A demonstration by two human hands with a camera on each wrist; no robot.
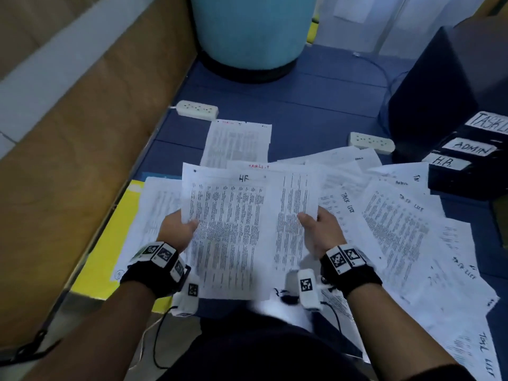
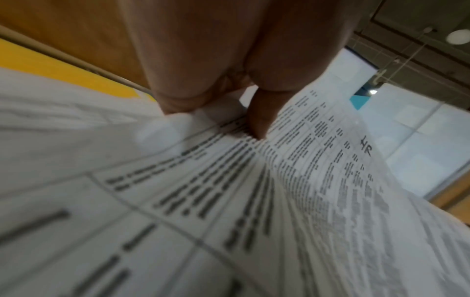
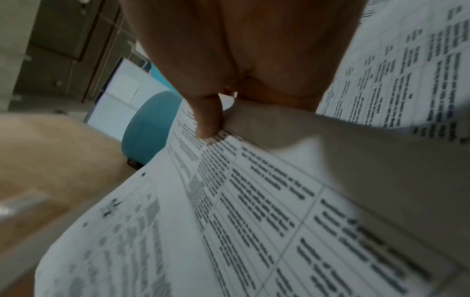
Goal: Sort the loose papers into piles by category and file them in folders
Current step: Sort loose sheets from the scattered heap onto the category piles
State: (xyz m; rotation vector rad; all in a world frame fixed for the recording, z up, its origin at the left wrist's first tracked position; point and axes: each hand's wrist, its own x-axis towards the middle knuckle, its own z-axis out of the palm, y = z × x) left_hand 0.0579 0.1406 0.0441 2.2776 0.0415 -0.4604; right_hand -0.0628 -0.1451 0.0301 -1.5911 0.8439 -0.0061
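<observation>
Blue floor matting [image 1: 316, 105] carries the work area, bounded by a wooden panel at left. Held above it, the HR sheet [image 1: 236, 224] lies roughly flat, its long axis running away from the person, heading at the far end. Left hand [image 1: 176, 229] pinches the left edge, thumb on top; right hand [image 1: 321, 232] pinches the right edge of a second sheet overlapping it. Keep both pinches light and near mid-edge so the paper does not buckle. Read the heading, then carry the sheet to its matching pile. Loose papers [image 1: 398, 224] marked TASK LIST spread to the right; labelled folders [image 1: 467, 160] stand beyond them.
</observation>
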